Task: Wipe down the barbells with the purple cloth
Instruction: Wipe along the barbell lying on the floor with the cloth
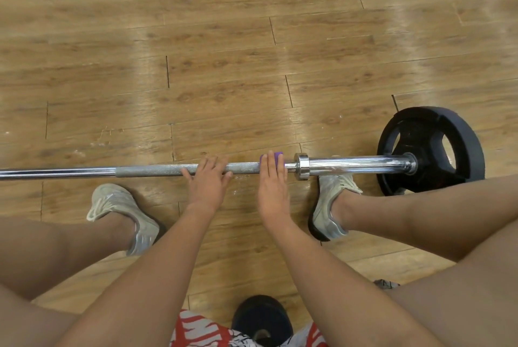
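— Item 1, the surface?
— Wooden plank floor (224,38), light brown and glossy, with pale streaks of reflected light and scuff marks near the bar. No walls are in sight.

— Item 2, the task's thing?
— 1 barbell (151,170), lying across the floor from left to right. It has a grey knurled middle section, a chrome collar (302,165), then a shiny sleeve (358,164) running into 1 black weight plate (426,133) standing on edge at the right end. The left end runs out of view.

— Item 3, the cloth?
— Purple cloth (277,156), wrapped on the bar just left of the collar. It is mostly covered; only a strip shows past the fingertips.

— Item 4, the hands?
— Right hand (273,187): palm down on the cloth, fingers straight and held together, pressing it onto the bar. Left hand (208,182): just beside it on the knurled part, fingers laid over the top of the bar and slightly apart, thumb on the near side, not wrapped round it. Both forearms reach forward between the knees.

— Item 5, the rest?
— 2 grey shoes, left (120,206) and right (333,206), planted either side of the hands. A 2nd black plate (260,316) lies near the person's red-and-white shorts (196,330).
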`<action>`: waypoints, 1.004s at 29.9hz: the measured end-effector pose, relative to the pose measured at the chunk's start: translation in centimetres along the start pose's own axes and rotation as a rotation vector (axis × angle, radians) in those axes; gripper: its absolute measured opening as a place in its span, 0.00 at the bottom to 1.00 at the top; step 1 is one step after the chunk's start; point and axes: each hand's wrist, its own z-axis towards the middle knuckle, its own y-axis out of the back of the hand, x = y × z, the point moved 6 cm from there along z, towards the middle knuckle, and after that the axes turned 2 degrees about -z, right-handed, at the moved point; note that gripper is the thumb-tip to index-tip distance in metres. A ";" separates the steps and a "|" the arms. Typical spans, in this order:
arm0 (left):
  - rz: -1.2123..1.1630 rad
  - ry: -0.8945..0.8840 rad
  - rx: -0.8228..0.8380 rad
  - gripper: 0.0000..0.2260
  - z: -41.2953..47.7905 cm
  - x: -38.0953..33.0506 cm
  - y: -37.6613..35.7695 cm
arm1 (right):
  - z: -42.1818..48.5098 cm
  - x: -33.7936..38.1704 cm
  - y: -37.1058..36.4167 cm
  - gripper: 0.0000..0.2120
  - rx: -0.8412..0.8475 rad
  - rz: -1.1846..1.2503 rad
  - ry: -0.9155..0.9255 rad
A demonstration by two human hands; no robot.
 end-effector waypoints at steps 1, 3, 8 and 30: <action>0.000 0.000 0.003 0.19 -0.2 0.0 -0.1 | 0.0 -0.2 0.1 0.36 -0.002 0.000 -0.002; -0.002 0.007 0.008 0.20 -0.7 0.0 -0.2 | 0.0 -0.7 0.5 0.36 -0.016 0.023 -0.047; 0.016 0.011 0.012 0.21 -1.6 -0.1 -0.6 | -1.3 -0.1 0.0 0.37 -0.041 0.041 -0.076; 0.003 0.076 0.036 0.25 -3.1 0.0 -2.6 | -2.6 -2.4 -0.5 0.37 0.038 -0.220 0.271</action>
